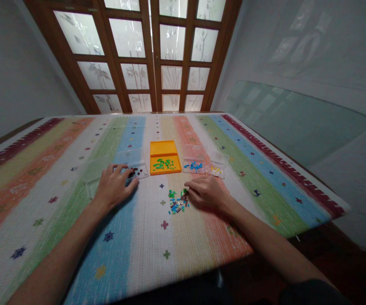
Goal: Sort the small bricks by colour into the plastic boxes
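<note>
My left hand (115, 185) rests at the left end of a clear plastic box (143, 173) with dark brown bricks in it. Its thumb and fingers are apart, curved over that end of the box. At the right edge of a mixed pile of small toy bricks (178, 204), green, blue and brown, is my right hand (206, 191). Its fingers are curled and pressed together; whatever is between the fingertips is too small to make out. Behind the pile, an orange case (163, 148) lies open with green bricks in its near half.
Right of the orange case stand a clear box with blue bricks (194, 166) and a smaller clear box with yellow bricks (215, 170). A clear lid (89, 188) lies beside my left wrist. The striped tablecloth (151, 237) covers the table; wooden glazed doors (153, 63) stand beyond.
</note>
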Demonstrator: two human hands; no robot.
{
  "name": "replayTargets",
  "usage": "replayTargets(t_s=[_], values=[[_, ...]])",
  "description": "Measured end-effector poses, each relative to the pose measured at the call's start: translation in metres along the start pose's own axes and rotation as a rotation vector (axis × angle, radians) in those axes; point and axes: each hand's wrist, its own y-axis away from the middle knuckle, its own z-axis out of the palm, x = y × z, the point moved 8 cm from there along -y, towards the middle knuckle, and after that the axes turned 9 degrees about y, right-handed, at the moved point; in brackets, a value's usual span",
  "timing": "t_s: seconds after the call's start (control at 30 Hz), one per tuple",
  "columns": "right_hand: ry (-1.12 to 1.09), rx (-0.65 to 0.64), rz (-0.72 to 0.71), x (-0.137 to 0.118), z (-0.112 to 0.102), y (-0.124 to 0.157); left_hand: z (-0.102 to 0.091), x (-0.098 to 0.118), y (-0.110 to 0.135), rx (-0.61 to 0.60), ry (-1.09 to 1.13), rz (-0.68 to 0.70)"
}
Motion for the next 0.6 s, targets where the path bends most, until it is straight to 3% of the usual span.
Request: replayTargets(t_s=[0.2,0.4,0.6], values=[[-0.007,-0.006,0.001,-0.001,-0.001,-0.001,0.003,-0.002,0.001,-0.014,0.018,-0.007],[-0.021,0.02,-0.016,-0.003,-0.005,-0.002,-0.006,0.003,0.002,0.065,0.041,0.027],[-0.023,0.004,0.006,0.0,-0.001,-0.001,-0.016,0.034,0.006,0.133,0.336,0.2]])
